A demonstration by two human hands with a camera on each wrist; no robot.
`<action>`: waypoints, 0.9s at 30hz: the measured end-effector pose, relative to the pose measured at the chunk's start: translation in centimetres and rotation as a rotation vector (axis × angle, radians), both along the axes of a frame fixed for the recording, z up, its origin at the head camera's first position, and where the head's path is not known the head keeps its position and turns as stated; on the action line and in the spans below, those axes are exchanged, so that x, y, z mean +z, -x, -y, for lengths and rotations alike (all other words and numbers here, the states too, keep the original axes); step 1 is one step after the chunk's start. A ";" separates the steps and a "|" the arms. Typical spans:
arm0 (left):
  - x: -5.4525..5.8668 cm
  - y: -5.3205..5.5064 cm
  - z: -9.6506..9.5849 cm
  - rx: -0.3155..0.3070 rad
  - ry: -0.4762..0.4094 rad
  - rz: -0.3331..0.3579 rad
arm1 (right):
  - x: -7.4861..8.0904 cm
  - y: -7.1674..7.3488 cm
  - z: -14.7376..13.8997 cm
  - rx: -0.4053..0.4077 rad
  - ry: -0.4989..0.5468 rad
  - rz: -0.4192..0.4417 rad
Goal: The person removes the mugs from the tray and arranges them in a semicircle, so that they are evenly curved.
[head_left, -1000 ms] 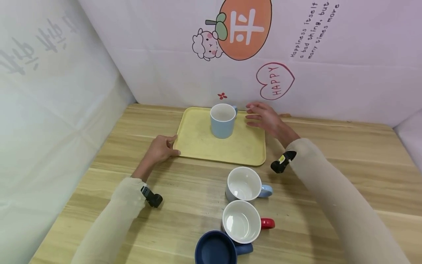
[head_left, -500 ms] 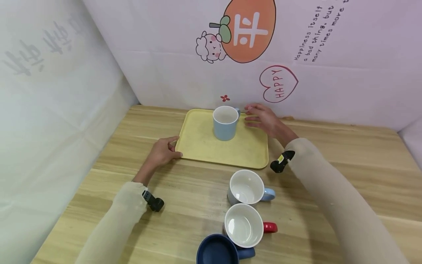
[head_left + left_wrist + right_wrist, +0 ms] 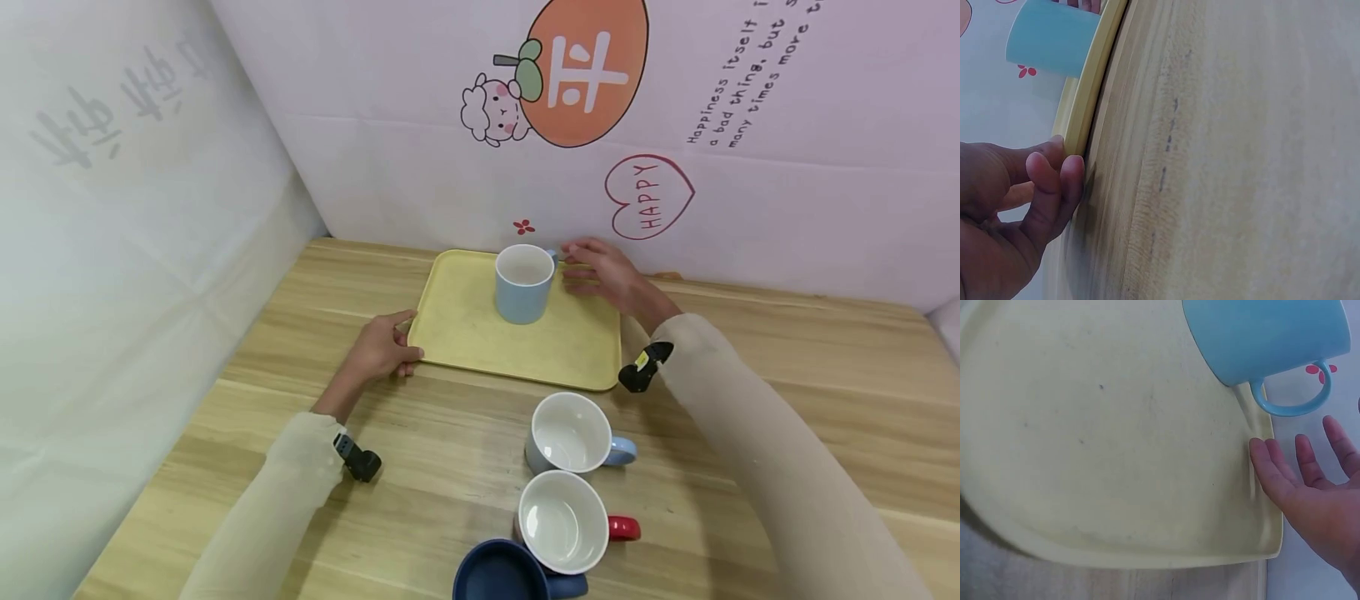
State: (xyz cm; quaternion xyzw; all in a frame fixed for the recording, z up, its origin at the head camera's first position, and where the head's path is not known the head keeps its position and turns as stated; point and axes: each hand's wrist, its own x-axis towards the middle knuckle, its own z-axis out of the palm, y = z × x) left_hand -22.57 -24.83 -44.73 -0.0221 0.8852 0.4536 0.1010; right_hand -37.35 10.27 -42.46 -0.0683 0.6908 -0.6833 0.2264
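Note:
A light blue mug (image 3: 522, 296) stands upright on a yellow rectangular tray (image 3: 465, 343), its handle turned towards my right hand (image 3: 607, 275). That hand has its fingers extended over the tray's right side; in the right wrist view the fingertips (image 3: 1260, 450) are just below the mug's handle (image 3: 1291, 411), a small gap between. At the tray's near left corner, my left hand (image 3: 378, 346) pinches the rim. The left wrist view shows the thumb (image 3: 1054, 150) and curled fingers meeting at that rim (image 3: 1079, 119).
Nearer to me stand a white mug with a light blue handle (image 3: 621, 451), a white mug with a red handle (image 3: 624, 527) and a dark blue mug (image 3: 498, 575). They form a row on the wooden table (image 3: 375, 500). A printed white cloth (image 3: 390, 167) hangs behind.
My right hand has come a little closer to the light blue mug's handle. My left hand stays at the tray's corner. The whole head view has shifted slightly.

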 end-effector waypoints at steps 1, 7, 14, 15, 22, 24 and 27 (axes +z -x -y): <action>0.0 0.0 -0.1 -0.002 0.002 0.000 | -0.1 0.0 0.0 0.000 0.002 -0.001; 0.0 -0.2 -0.4 -0.004 0.003 0.003 | -0.5 0.3 0.0 0.047 -0.001 -0.001; 0.2 -0.1 -0.3 -0.019 0.023 -0.018 | -0.9 0.5 0.8 0.106 0.017 0.009; 0.2 -0.1 -0.2 -0.020 0.024 -0.018 | -0.9 0.5 0.9 0.105 0.027 0.011; 0.2 -0.1 -0.2 -0.016 0.028 -0.008 | -1.2 0.4 1.1 0.073 0.031 -0.018; 0.2 -0.1 -0.2 -0.015 0.028 -0.010 | -1.3 0.4 1.1 0.061 0.030 -0.027; 0.2 -0.1 -0.3 -0.011 0.031 -0.009 | -1.4 0.4 1.0 0.063 0.029 -0.040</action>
